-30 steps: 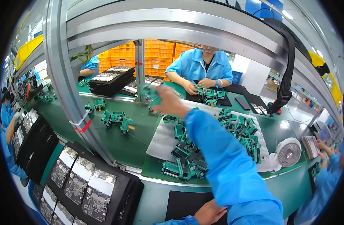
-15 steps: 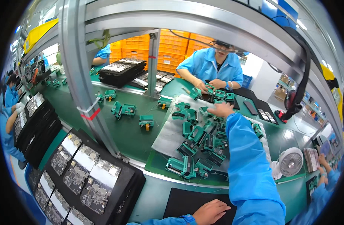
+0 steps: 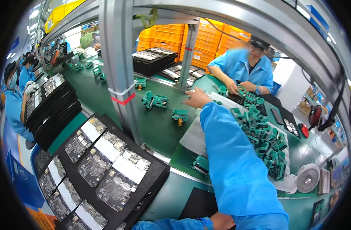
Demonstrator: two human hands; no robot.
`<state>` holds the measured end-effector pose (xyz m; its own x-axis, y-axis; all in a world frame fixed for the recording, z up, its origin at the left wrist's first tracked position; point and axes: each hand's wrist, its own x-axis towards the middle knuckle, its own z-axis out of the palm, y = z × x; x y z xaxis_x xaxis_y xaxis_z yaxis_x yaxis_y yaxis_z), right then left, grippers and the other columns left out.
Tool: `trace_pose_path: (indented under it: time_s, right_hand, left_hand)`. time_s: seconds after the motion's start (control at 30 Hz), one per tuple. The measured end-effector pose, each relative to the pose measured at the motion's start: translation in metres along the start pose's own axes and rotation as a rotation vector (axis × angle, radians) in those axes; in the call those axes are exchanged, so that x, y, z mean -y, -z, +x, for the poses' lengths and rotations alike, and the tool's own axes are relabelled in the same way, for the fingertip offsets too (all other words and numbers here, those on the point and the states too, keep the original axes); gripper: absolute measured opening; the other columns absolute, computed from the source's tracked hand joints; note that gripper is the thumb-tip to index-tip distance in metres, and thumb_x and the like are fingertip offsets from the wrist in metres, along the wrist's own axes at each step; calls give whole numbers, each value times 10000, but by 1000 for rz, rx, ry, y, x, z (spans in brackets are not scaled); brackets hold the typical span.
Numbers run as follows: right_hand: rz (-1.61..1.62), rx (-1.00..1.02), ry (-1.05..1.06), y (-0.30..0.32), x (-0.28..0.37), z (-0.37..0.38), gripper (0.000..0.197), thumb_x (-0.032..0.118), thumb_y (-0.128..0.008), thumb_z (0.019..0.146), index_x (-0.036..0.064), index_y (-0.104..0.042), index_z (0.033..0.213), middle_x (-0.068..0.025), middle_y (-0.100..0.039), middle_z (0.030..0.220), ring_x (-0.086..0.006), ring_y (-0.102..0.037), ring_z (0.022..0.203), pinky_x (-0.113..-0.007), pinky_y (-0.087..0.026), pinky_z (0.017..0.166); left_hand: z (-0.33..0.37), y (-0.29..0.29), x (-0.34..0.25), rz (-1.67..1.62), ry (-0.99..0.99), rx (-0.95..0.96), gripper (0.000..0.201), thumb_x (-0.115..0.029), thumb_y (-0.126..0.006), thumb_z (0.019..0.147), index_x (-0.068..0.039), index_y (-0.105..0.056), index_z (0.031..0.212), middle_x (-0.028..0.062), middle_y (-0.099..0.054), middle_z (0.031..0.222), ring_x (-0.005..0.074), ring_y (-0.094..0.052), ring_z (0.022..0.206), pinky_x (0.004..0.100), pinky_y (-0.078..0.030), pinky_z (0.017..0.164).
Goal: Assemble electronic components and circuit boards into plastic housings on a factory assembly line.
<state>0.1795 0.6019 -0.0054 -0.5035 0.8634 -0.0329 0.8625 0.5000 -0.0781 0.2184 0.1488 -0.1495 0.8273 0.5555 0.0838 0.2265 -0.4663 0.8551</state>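
Note:
My right hand (image 3: pixel 197 98) reaches far across the bench to the left edge of the white sheet (image 3: pixel 192 138). Its fingers are apart and point left, with the spot beneath the palm hidden. Closest to it on the green belt are a green plastic fixture (image 3: pixel 179 116) with an orange tab and another pair of green fixtures (image 3: pixel 155 101). A heap of similar green fixtures (image 3: pixel 269 143) lies on the sheet, right of my forearm. Low in the view, my left hand (image 3: pixel 221 221) rests by a black mat (image 3: pixel 200 205); my right sleeve covers its fingers.
A metal post (image 3: pixel 120 69) with red tape stands left of my right arm. Black trays of circuit boards (image 3: pixel 97 184) are stacked at the near left. Across the bench a co-worker (image 3: pixel 246 69) handles green fixtures. A small white fan (image 3: pixel 308 178) stands at the right.
My right hand has moved left, from over the fixture heap to the sheet's left edge. The view has swung left. My left hand is now mostly behind the right sleeve.

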Motion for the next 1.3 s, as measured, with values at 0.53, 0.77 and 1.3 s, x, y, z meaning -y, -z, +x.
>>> trace_pose_path:
  time_s: [0.53, 0.77, 1.3]
  right_hand:
    - [297, -5, 65, -5, -5, -13, 447, 186, -621, 912, 206, -540, 1351, -156, -715, 1002, -346, -644, 1098, -479, -477, 934]
    - [-35, 19, 239, -39, 30, -46, 660, 424, -753, 816, 228, -508, 1397, -234, -571, 1242, -454, -575, 1142, -521, -503, 947]
    - [-21, -165, -140, 47, -128, -177, 664, 374, -732, 834, 141, -517, 1417, -204, -602, 1302, -406, -572, 1179, -539, -457, 968]
  left_hand:
    - [12, -12, 3, 30, -355, -398, 142, -202, -635, 870, -62, -650, 845, 159, -637, 867, 346, -607, 810, 465, -489, 768]
    - [10, -15, 13, -2, -415, -422, 149, -199, -663, 853, -61, -691, 901, 158, -650, 920, 359, -609, 884, 472, -490, 824]
    - [9, 37, -21, -122, -323, -236, 265, -106, -659, 903, -49, -678, 1161, 90, -655, 1081, 297, -604, 1032, 399, -510, 918]
